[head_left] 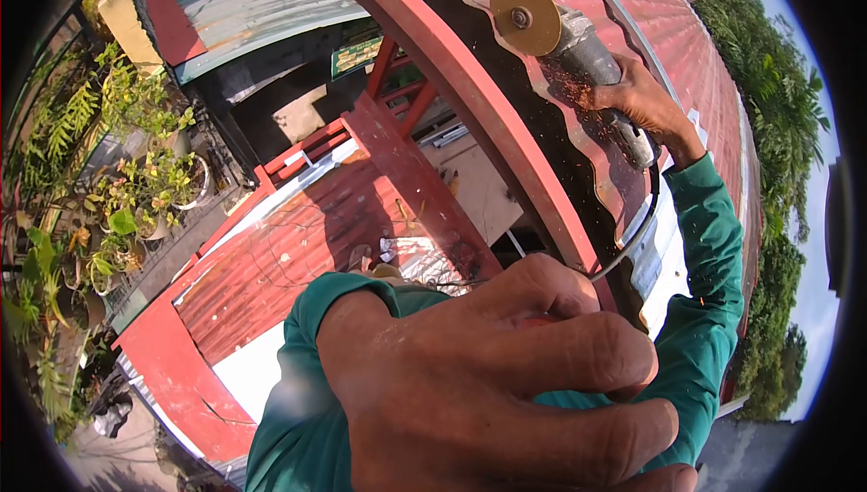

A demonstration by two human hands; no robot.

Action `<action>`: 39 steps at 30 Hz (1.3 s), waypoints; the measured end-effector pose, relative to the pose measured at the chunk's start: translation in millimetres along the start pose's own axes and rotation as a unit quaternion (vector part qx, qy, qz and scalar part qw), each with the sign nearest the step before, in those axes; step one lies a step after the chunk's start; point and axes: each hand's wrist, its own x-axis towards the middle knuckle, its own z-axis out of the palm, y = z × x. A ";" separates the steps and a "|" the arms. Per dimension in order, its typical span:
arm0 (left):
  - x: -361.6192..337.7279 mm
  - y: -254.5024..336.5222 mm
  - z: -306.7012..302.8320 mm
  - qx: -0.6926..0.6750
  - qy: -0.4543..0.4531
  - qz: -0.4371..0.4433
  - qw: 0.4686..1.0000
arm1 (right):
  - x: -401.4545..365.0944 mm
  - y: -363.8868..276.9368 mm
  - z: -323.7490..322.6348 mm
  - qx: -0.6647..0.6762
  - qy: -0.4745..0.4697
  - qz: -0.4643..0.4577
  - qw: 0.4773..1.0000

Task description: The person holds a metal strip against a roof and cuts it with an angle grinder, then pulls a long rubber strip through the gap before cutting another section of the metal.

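Presently, at one o'clock, the right hand [641, 99] is clenching the grinder [585, 54], seemingly cutting partway along the roof sheet [632, 4], while the left hand [488, 384] is clutching the beam [470, 104].

Left sleeve [298, 420]: long, teal-green, cuff at wrist.
Right sleeve [709, 257]: long, same teal-green, creased.
Left hand [506, 384]: bare, dust-flecked.
Right hand [637, 99]: bare.

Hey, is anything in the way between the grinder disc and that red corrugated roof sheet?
Nothing visible. The right hand holds the grinder with its disc right at the corrugated sheet's jagged edge, sparks beside it. The red beam runs alongside, not between.
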 end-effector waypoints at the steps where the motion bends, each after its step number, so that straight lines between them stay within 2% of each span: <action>1: 0.1 0.4 0.1 -0.001 -0.002 0.000 1.000 | -0.4 0.3 0.1 0.017 -0.008 0.005 1.000; 8: 1.0 -3.3 -2.1 -0.004 -0.002 0.003 1.000 | -4.0 -4.5 0.2 0.005 0.014 0.014 1.000; 11: 1.5 -3.8 -2.2 -0.004 -0.005 0.005 1.000 | -2.7 -2.7 -0.9 0.009 -0.010 0.026 1.000; 13: 0.9 -4.4 -1.6 -0.005 -0.006 0.006 1.000 | 1.2 6.2 -2.3 0.013 -0.012 -0.009 1.000; 16: 1.0 -4.9 -1.2 -0.002 -0.005 0.008 1.000 | -5.5 -1.3 0.9 0.005 0.013 -0.008 1.000; 28: -0.5 -4.8 0.4 0.003 0.001 0.016 1.000 | -11.0 -11.1 -1.1 -0.033 -0.004 -0.004 0.999; 35: 0.2 -6.4 0.8 0.004 0.002 0.022 1.000 | -13.4 -5.8 -2.3 -0.021 -0.018 0.036 0.999; 38: 0.1 -7.4 1.1 0.003 0.001 0.024 1.000 | -13.8 -1.2 -3.5 -0.009 0.001 0.006 1.000; 39: 0.8 -8.4 0.6 0.002 0.000 0.025 1.000 | -12.1 3.4 -7.4 -0.028 -0.015 0.030 0.999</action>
